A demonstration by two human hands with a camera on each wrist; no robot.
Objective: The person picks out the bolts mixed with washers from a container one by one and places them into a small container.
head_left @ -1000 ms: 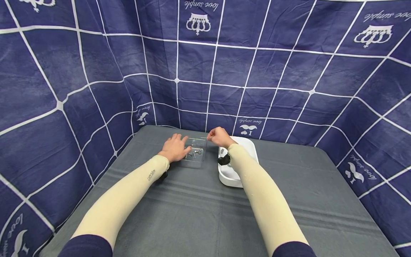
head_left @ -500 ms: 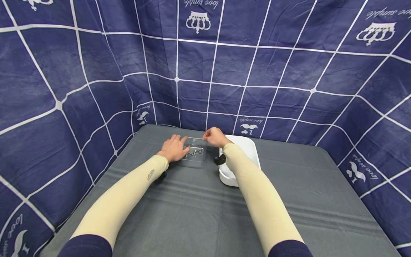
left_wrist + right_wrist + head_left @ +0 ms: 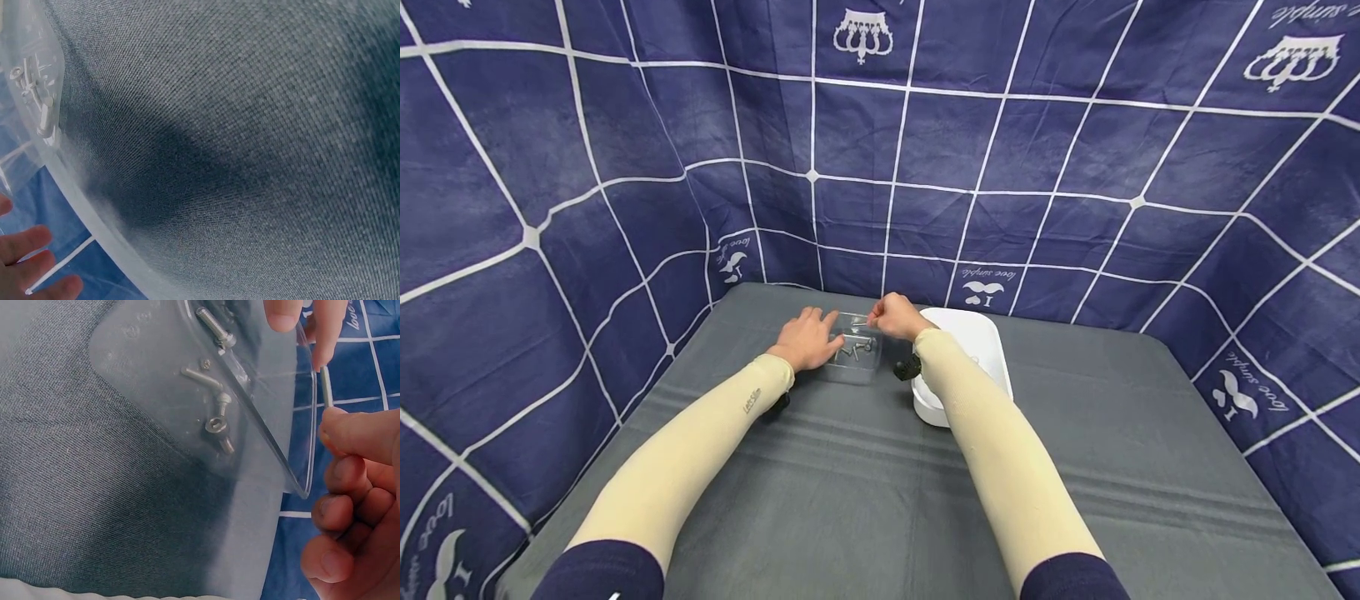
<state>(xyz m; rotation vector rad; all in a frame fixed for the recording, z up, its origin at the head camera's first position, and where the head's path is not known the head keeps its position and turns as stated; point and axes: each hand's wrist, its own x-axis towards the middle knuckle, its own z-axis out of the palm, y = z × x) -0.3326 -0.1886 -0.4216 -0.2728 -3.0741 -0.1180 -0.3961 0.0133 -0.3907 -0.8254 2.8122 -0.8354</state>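
Observation:
A clear plastic box [image 3: 859,377] with a dividing wall stands near the back of the table. Several silver socket-head screws [image 3: 216,425] lie inside it, mostly in one compartment. My left hand [image 3: 806,340] rests at the box's left side with its fingers spread. Over the far part of the box, my right hand [image 3: 897,317] pinches a thin silver metal rod [image 3: 326,387] between thumb and finger. The ends of that rod are hidden by the fingertips in the right wrist view, so its exact kind is unclear.
Right of the box, partly under my right forearm, sits a white tray [image 3: 996,354] with something small inside. A grey cloth [image 3: 820,500] covers the table. Blue checked curtains [image 3: 1037,150] hang close behind and at both sides.
My right hand has moved a little left, from the box's far right corner to over its far part, still pinching the rod. The left hand has stayed in place.

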